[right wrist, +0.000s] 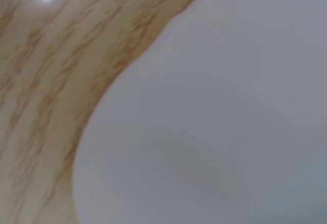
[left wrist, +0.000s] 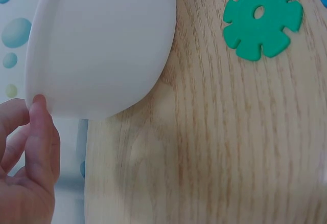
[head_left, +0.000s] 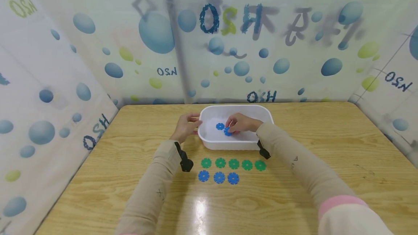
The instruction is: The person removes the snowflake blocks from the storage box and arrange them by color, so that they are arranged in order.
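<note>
A white plastic tub (head_left: pixel 233 145) stands on the wooden table. My left hand (head_left: pixel 187 126) holds its left end at the rim; in the left wrist view the fingers (left wrist: pixel 40 132) of that hand meet the tub's edge. Inside the tub my right hand (head_left: pixel 243 123) pinches a blue notched disc (head_left: pixel 227 131). Another blue disc (head_left: pixel 220 126) lies on the tub floor just left of it. The right wrist view shows only the tub wall (right wrist: pixel 168 111) and table, so the right fingers are hidden there.
In front of the tub is a row of several green notched discs (head_left: pixel 233 163). Below that row lie three blue discs (head_left: pixel 219 177). Behind the table (head_left: pixel 130 191) hangs a patterned curtain (head_left: pixel 241 46), which also lines both sides.
</note>
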Motion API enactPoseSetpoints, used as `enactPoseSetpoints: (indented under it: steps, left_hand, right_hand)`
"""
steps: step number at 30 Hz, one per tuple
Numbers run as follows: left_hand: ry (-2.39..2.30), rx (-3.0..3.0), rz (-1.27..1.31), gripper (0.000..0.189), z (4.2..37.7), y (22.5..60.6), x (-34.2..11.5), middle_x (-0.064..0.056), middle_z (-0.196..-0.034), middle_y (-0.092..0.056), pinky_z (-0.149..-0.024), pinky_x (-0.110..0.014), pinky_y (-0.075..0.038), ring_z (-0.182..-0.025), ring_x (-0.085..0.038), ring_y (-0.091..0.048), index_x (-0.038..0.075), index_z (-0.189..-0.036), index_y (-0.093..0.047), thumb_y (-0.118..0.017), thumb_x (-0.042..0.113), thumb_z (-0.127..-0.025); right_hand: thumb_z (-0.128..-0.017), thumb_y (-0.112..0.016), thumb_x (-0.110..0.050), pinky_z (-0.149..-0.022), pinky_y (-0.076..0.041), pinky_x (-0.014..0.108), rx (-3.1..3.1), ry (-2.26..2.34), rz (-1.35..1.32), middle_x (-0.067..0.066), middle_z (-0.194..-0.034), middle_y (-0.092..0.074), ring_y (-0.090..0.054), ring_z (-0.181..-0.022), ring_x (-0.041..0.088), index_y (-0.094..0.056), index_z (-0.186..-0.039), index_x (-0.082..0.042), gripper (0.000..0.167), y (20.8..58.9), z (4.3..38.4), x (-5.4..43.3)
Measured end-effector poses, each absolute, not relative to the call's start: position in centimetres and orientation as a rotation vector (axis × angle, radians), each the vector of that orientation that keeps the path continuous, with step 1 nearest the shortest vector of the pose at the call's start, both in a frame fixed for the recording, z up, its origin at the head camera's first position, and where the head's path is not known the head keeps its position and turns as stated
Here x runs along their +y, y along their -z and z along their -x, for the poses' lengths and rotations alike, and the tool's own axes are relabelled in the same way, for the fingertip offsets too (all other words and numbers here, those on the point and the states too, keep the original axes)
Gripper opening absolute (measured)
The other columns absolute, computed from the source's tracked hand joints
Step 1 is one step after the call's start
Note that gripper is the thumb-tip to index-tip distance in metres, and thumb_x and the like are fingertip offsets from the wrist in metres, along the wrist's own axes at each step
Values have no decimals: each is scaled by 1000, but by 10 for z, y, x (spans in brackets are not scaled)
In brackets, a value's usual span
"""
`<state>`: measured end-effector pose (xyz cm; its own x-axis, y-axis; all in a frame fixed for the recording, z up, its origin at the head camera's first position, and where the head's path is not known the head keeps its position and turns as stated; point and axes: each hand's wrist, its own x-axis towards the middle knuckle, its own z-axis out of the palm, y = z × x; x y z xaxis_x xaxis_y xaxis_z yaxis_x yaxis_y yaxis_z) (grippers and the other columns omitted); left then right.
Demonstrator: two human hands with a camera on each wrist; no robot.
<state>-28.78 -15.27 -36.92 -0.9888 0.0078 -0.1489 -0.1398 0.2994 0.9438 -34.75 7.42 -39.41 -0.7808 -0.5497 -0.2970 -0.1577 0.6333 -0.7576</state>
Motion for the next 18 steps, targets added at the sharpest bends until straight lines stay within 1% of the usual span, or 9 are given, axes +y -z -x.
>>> enactPoseSetpoints:
  steps: [2, 3, 8, 15, 18]
  left_hand:
    - [-1785, 2425, 127, 36, 288, 369, -153, -17, -108, -51, -62, -30, -53, -90, -33, -57, 3, -121, -51, -57, 7, -86]
    - [-1783, 2424, 129, 36, 288, 369, -153, -17, -108, -51, -63, -30, -54, -91, -33, -57, 4, -121, -51, -57, 7, -86]
    - [-1788, 2419, 141, 35, 288, 370, -153, -18, -109, -51, -66, -34, -53, -94, -32, -56, 3, -121, -51, -56, 7, -86]
    - [-1807, 2419, 143, 35, 290, 371, -153, -18, -109, -51, -66, -36, -53, -95, -34, -56, 3, -120, -51, -56, 6, -86]
    - [-1807, 2419, 140, 35, 290, 371, -152, -19, -109, -51, -66, -36, -53, -94, -33, -57, 2, -121, -51, -56, 5, -86]
  right_hand:
    - [-81, -65, -11, -68, -50, 25, 2348, 1042, 539, 9, -85, -55, -54, -73, 18, -61, -94, -6, 14, 392, 344, 75]
    - [-82, -62, -8, -72, -50, 27, 2369, 1027, 499, 11, -87, -55, -55, -76, 19, -60, -97, -3, 16, 382, 335, 73]
    - [-83, -59, -1, -72, -51, 26, 2328, 1131, 569, 11, -88, -53, -55, -77, 16, -57, -102, 2, 20, 372, 323, 76]
    - [-82, -59, 0, -73, -52, 29, 2284, 1257, 639, 13, -92, -54, -55, -80, 18, -57, -103, 3, 21, 367, 311, 84]
    - [-83, -60, -3, -74, -51, 30, 2256, 1328, 678, 12, -91, -55, -56, -80, 18, -58, -102, 2, 20, 364, 305, 91]
